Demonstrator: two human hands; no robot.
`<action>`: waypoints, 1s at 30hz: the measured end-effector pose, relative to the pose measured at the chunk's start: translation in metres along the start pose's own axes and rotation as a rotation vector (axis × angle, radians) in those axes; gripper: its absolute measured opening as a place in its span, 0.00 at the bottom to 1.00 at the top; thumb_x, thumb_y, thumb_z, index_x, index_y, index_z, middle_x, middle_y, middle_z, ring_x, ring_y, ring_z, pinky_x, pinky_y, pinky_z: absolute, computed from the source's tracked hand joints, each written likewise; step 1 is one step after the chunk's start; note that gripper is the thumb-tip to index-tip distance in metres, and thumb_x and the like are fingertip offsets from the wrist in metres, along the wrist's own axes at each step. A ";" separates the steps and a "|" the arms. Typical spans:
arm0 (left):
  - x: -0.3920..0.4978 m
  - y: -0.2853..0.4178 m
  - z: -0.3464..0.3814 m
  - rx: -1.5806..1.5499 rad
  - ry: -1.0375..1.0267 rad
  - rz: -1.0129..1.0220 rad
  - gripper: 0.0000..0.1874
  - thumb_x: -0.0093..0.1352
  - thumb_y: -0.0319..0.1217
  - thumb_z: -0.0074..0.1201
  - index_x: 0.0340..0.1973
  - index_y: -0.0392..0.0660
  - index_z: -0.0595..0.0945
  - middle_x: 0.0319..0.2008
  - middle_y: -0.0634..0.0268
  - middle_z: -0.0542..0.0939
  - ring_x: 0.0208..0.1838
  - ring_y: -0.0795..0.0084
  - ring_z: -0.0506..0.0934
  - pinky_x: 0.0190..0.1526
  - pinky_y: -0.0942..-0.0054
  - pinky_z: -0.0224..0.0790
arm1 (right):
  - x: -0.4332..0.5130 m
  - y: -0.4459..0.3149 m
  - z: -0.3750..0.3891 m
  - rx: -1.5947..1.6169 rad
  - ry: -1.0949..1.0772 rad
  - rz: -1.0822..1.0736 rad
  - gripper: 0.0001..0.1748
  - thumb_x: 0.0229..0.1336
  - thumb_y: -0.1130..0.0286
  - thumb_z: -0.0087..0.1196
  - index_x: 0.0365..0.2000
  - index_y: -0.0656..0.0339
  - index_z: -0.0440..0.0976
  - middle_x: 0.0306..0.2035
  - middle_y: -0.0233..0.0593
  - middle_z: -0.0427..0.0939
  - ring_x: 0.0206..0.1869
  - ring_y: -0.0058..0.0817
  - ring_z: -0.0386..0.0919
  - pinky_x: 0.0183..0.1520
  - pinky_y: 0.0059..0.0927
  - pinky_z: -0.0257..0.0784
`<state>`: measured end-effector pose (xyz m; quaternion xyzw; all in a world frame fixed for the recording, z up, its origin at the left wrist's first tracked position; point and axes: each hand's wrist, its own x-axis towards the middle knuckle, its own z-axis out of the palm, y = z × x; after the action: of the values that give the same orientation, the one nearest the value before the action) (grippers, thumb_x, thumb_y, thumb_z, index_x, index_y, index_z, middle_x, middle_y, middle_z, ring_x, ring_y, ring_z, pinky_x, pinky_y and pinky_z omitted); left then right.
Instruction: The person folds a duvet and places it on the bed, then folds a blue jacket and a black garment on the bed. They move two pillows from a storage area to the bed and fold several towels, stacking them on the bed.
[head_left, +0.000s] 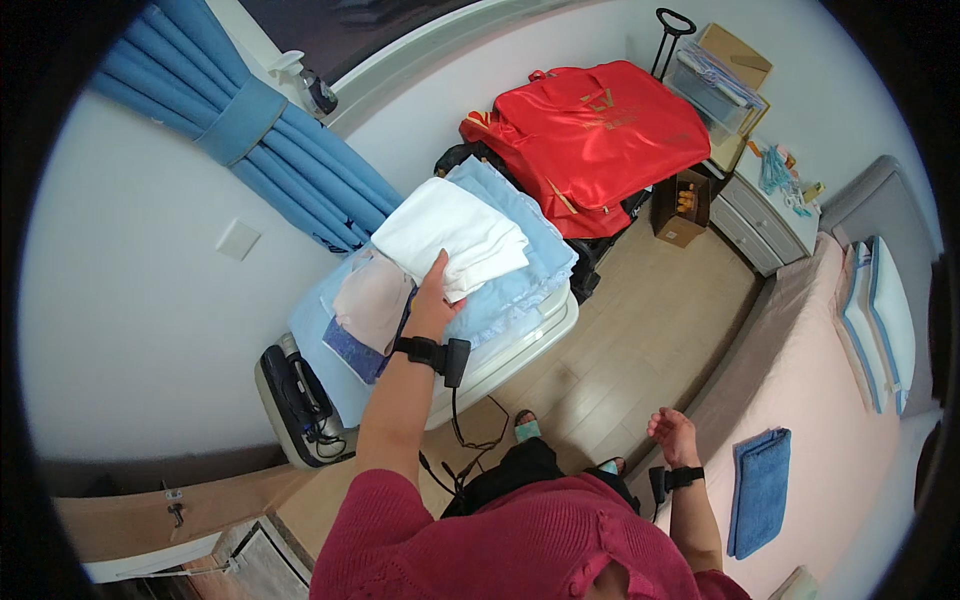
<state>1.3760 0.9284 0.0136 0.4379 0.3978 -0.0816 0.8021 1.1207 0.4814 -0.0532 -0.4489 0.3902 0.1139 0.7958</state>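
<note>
My left hand (433, 304) grips the near edge of a folded white cloth (450, 232), thumb on top and fingertips at its lower edge. That cloth lies over folded light-blue fabric (517, 292) with a ruffled trim. Close by on the left are a pale pink cloth bundle (373, 302) and a purple-blue folded item (351, 352). This pile rests on a white lidded storage bin (510, 356). My right hand (673, 436) hangs beside the bed with its fingers loosely curled and nothing in it. A folded blue towel (760, 493) lies on the bed to its right.
A large red bag (600, 142) stands behind the pile. Right of it are a cardboard box (681, 210) and a white nightstand (765, 217). The pink-covered bed (817, 360) lines the right side. Cables (480, 446) hang by my legs; an open cabinet door (187, 510) is lower left.
</note>
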 end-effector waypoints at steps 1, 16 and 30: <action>0.006 0.002 -0.001 -0.027 -0.038 -0.024 0.28 0.63 0.43 0.60 0.55 0.46 0.70 0.50 0.57 0.74 0.49 0.60 0.74 0.46 0.63 0.67 | -0.002 0.001 0.002 0.002 -0.005 -0.003 0.09 0.60 0.70 0.49 0.37 0.65 0.71 0.30 0.39 0.77 0.31 0.31 0.77 0.37 0.33 0.75; -0.048 0.001 -0.041 0.577 -0.711 0.768 0.23 0.58 0.25 0.61 0.50 0.40 0.76 0.49 0.53 0.77 0.54 0.57 0.74 0.55 0.65 0.66 | 0.001 -0.011 0.101 -0.074 -0.432 -0.002 0.19 0.65 0.61 0.45 0.47 0.66 0.68 0.42 0.44 0.76 0.44 0.33 0.76 0.49 0.35 0.73; -0.164 -0.141 0.044 0.875 -0.991 -0.444 0.33 0.63 0.27 0.54 0.63 0.39 0.60 0.59 0.55 0.67 0.59 0.59 0.68 0.58 0.62 0.61 | -0.088 -0.005 0.057 0.474 -0.567 -0.121 0.33 0.53 0.74 0.55 0.59 0.65 0.58 0.56 0.47 0.68 0.57 0.37 0.69 0.59 0.42 0.66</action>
<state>1.2239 0.7738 0.0530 0.5402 -0.0042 -0.5866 0.6033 1.0938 0.5389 0.0307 -0.2252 0.1426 0.0930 0.9593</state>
